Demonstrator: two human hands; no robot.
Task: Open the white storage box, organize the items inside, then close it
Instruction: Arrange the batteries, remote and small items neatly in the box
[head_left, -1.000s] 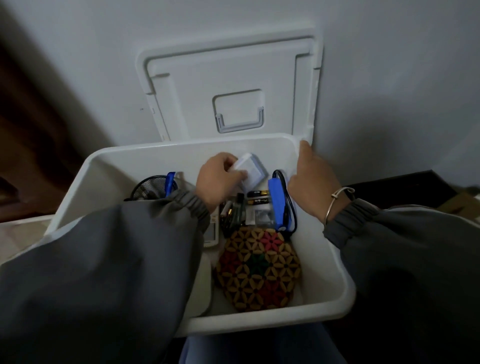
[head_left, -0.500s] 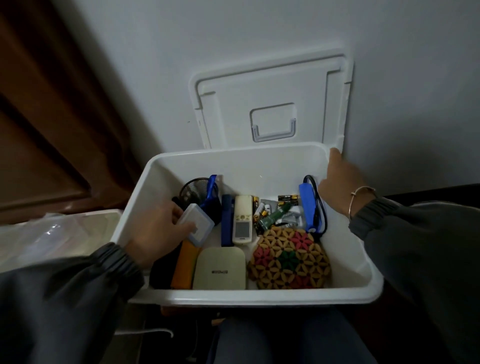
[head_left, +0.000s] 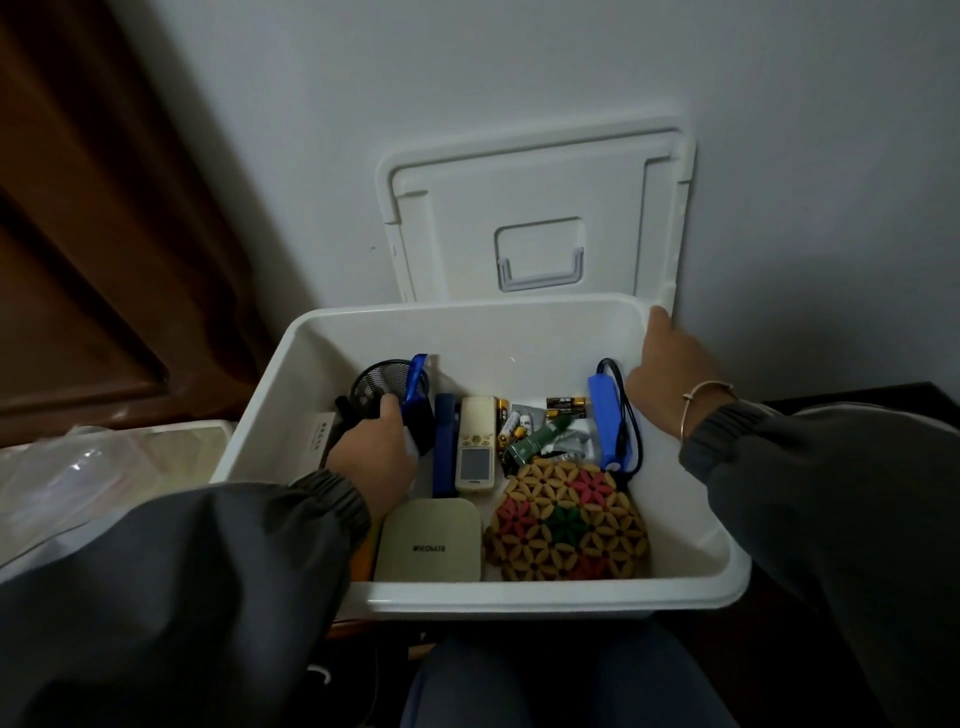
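The left hand (head_left: 374, 457) is seen from the back, low in the left of the box (head_left: 519, 597), knuckles toward a black mesh cup (head_left: 374, 384). Its fingers curl down out of sight, so I cannot tell whether they hold anything. The left sleeve covers most of an orange thing (head_left: 361, 556) and the near left corner of the box. A white carton (head_left: 317, 439) stands half hidden behind the hand. A blue loop (head_left: 415, 379) rises from the cup, but what it belongs to is hard to make out, as is a green thing (head_left: 540, 439) among the batteries (head_left: 566, 402). The batteries lie jumbled at centre, too small to count surely.

There is one box at lower centre of the frame, open. Its one lid (head_left: 540, 208) leans upright on the wall (head_left: 519, 78) just behind it. Inside are one remote (head_left: 475, 441), one dark blue bar (head_left: 443, 441) touching its left side, and one blue pack (head_left: 605, 421) with a black cable (head_left: 631, 415) at right. There are also one beige case (head_left: 428, 545) and one round beaded mat (head_left: 566, 525) side by side along the near wall.

The right hand (head_left: 670, 374) holds the rim at the far right corner. One fingertip reaches the corner and the rest drop outside the wall. A single bracelet (head_left: 698, 400) circles that wrist.
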